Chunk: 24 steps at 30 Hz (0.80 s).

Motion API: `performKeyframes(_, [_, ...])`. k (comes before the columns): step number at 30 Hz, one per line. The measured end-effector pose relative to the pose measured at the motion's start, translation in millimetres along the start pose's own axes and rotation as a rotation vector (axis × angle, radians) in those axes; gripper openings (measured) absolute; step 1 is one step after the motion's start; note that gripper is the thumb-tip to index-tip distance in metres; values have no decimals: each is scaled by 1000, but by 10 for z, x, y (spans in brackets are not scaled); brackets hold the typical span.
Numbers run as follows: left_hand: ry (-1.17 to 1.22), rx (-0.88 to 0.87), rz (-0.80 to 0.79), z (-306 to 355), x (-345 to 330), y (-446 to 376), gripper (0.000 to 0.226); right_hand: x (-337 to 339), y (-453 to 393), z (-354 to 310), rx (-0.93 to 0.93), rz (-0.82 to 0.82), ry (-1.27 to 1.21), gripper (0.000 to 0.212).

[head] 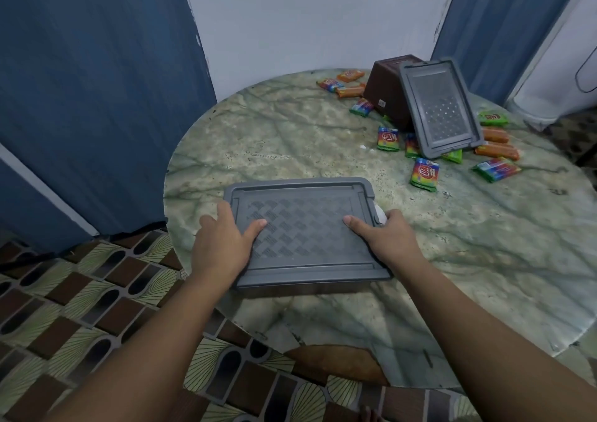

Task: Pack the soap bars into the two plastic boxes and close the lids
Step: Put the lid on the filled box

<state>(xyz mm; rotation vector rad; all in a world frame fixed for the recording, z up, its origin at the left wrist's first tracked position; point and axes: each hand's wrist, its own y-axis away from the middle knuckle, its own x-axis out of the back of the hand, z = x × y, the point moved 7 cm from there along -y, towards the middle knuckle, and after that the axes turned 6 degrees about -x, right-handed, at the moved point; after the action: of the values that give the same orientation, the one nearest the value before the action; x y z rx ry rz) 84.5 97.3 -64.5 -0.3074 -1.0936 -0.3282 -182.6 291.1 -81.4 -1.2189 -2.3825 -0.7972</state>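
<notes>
A plastic box with a grey woven-pattern lid (303, 227) sits near the table's front left edge. My left hand (223, 244) grips the lid's left side, thumb on top. My right hand (384, 240) holds its right side, fingers curled over the edge by a white latch (380, 216). The box below the lid is hidden. At the far right a brown box (386, 93) lies tipped over with its grey lid (441, 106) leaning against it. Several wrapped soap bars lie scattered around it: rainbow ones (424, 173) and orange ones (497, 150).
The round table (290, 130) has a green marble-look cover, torn at the front edge (336, 362). Blue curtains hang left and right of a white wall. A patterned tile floor (80, 308) lies below at the left.
</notes>
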Motion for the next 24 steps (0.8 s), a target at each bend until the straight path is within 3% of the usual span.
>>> performKeyframes(3, [-91, -51, 11, 46, -40, 51, 56, -3, -3, -1, -3, -5, -5, 76])
performKeyframes(8, [-149, -59, -24, 41, -94, 20, 58, -1, 11, -19, -2, -4, 20, 76])
performKeyframes(13, [-169, -43, -30, 48, -96, 21, 58, 19, 67, -105, 99, 78, 258, 71])
performKeyframes(19, [-166, -40, -32, 63, -83, 46, 58, -95, 255, -341, 340, 179, 526, 41])
performKeyframes(24, [-162, -39, -31, 64, -86, 48, 59, -17, 73, -297, 289, 162, 279, 15])
